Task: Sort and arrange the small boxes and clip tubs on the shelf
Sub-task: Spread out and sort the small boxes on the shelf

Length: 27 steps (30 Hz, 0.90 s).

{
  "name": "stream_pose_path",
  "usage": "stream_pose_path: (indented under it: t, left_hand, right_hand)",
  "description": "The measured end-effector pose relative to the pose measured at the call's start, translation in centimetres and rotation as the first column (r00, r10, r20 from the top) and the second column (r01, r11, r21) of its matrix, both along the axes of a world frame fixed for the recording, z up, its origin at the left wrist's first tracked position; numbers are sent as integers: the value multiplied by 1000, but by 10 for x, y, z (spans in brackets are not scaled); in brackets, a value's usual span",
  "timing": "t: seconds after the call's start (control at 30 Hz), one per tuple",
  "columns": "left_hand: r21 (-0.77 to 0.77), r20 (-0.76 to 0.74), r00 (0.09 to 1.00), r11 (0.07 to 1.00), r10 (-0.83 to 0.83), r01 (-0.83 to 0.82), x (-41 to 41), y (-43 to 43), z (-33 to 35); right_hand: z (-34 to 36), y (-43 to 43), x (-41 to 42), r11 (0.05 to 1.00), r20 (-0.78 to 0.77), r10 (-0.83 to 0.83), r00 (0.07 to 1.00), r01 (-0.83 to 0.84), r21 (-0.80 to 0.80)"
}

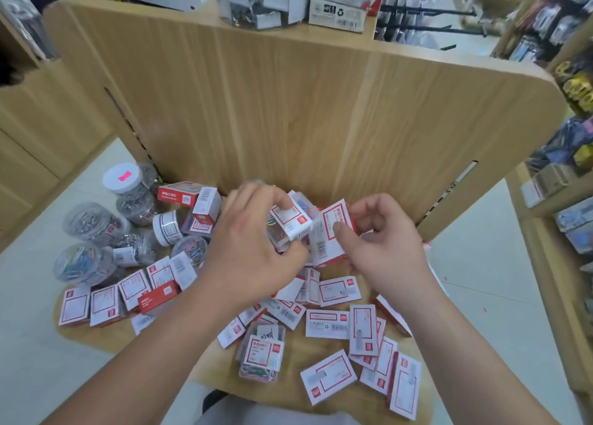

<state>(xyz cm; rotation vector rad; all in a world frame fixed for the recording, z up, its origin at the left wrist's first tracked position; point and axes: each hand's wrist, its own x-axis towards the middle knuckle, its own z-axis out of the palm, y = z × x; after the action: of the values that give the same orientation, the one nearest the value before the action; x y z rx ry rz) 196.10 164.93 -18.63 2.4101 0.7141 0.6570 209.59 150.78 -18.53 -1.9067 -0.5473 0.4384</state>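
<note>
Many small red-and-white boxes (pixel 327 323) lie scattered on a low wooden shelf (pixel 321 405). Round clear clip tubs (pixel 85 261) cluster at its left end. My left hand (pixel 253 248) grips a clear plastic box of coloured clips (pixel 290 221) with a red-and-white label, lifted above the pile. My right hand (pixel 382 241) pinches a small red-and-white box (pixel 330 235) held upright right beside it. Another clear box of coloured clips (pixel 261 354) lies near the shelf's front.
A tall wooden back panel (pixel 305 103) rises behind the shelf. On top of it stand a tub of binder clips (pixel 253 1) and white boxes (pixel 340 4). Shelving with goods lines the right side (pixel 561 200). Pale floor lies on both sides.
</note>
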Motion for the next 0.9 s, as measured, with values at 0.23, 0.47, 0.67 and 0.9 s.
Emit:
stream_pose_path:
  t: [0.23,0.47,0.67,0.9]
  left_hand:
    - [-72,-26,984,982,-179,177,-12,-48,-18]
    - [48,-102,974,977,-202,207,-19,-70,-38]
    - [-17,-69,980,982,-188,188,-23,-71,-35]
    - [-103,-37,988,984,-151,146,-25,-77,-35]
  right_hand:
    - [14,-88,-9,960,123,-48,991,80,-270]
    - [-12,-127,-25,966,-271,-252,929,225,-125]
    - [-21,-126,-15,942,-157,-335,929,331,-53]
    - [-42,-120,-11,817,363,-163,917,332,-471]
